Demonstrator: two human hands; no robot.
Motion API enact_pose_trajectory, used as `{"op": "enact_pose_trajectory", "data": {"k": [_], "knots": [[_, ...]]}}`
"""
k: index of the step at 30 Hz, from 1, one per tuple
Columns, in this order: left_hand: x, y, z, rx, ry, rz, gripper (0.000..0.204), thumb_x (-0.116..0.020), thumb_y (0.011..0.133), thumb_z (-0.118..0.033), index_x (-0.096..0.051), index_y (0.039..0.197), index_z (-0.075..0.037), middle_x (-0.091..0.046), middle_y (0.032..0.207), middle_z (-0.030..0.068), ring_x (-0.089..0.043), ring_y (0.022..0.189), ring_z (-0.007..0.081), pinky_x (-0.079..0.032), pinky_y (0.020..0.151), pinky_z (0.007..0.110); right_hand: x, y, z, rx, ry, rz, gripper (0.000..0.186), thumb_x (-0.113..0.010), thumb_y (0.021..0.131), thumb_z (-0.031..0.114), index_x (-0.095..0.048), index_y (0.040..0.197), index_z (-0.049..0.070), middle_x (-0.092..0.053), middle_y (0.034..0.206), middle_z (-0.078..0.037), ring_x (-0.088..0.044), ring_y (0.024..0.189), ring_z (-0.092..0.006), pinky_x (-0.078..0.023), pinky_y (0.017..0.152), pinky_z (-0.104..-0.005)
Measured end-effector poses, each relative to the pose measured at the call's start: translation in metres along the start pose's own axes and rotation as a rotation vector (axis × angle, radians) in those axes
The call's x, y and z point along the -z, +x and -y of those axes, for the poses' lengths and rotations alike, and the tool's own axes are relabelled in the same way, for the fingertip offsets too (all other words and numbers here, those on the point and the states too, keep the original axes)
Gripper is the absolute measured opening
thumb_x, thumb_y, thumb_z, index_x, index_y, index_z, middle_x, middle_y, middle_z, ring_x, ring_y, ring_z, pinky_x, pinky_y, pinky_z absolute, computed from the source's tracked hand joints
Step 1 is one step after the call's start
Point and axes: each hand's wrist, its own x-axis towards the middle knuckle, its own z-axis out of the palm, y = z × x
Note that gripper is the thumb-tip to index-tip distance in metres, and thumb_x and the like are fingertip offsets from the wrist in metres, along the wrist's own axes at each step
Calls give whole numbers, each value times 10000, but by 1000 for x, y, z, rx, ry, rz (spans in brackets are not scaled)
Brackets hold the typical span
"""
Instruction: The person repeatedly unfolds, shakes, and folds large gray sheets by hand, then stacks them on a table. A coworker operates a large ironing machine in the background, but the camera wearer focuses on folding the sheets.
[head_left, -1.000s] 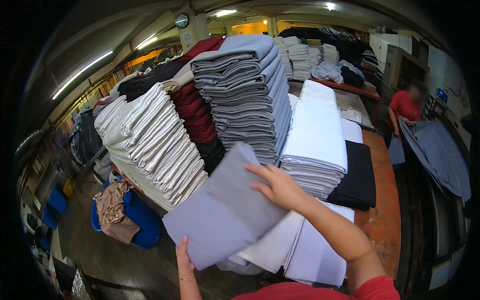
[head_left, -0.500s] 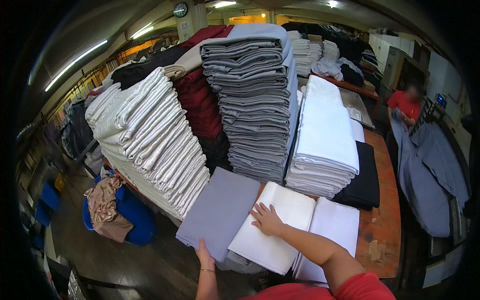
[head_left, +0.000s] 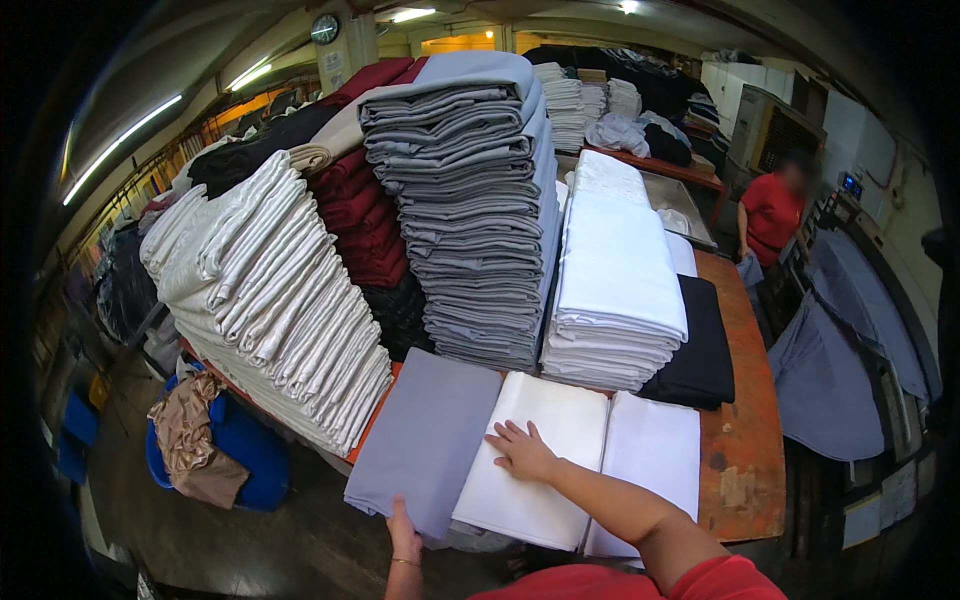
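Note:
A folded grey cloth (head_left: pixel 425 435) lies at the table's front edge. My left hand (head_left: pixel 403 530) grips its near edge, thumb on top and the other fingers hidden beneath. Just to the right is a folded cream-white cloth (head_left: pixel 550 430). My right hand (head_left: pixel 523 452) rests flat on it with fingers spread, holding nothing. Beyond it, partly behind my right forearm, a folded white cloth (head_left: pixel 655 450) lies beside the cream one.
Behind stand tall stacks of grey cloths (head_left: pixel 460 220), patterned white cloths (head_left: pixel 265 280) and plain white cloths (head_left: pixel 620 270). Folded black cloth (head_left: pixel 700 350) lies on the orange table (head_left: pixel 745 450). A blue tub (head_left: pixel 245 450) holds tan fabric. A co-worker (head_left: pixel 770 215) stands at right.
The view has shifted, so the table appears farther left. My hands keep their places on the two cloths. The co-worker's grey fabric, held up before, now hangs lower across the equipment.

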Motion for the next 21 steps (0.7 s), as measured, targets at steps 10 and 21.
{"op": "enact_pose_trajectory", "data": {"k": [10, 21], "knots": [[-23, -59, -9, -123, -8, -233, 641, -619, 893, -430, -349, 1351, -71, -432, 1309, 111, -440, 1182, 247, -378, 989, 409, 16, -84, 3, -29, 192, -115, 567, -538, 926, 355, -384, 1410, 103, -297, 1489, -183, -287, 1385, -326, -205, 1116, -562], [-150, -194, 19, -1112, 659, -9, 454, -538, 948, -206, -384, 1302, 32, -375, 1306, 178, -401, 1193, 284, -325, 1030, 417, -1, -446, -51, -617, 256, -675, 457, -567, 917, 294, -494, 1313, 78, -449, 1392, -186, -438, 1265, -345, -259, 1099, -511]]}}
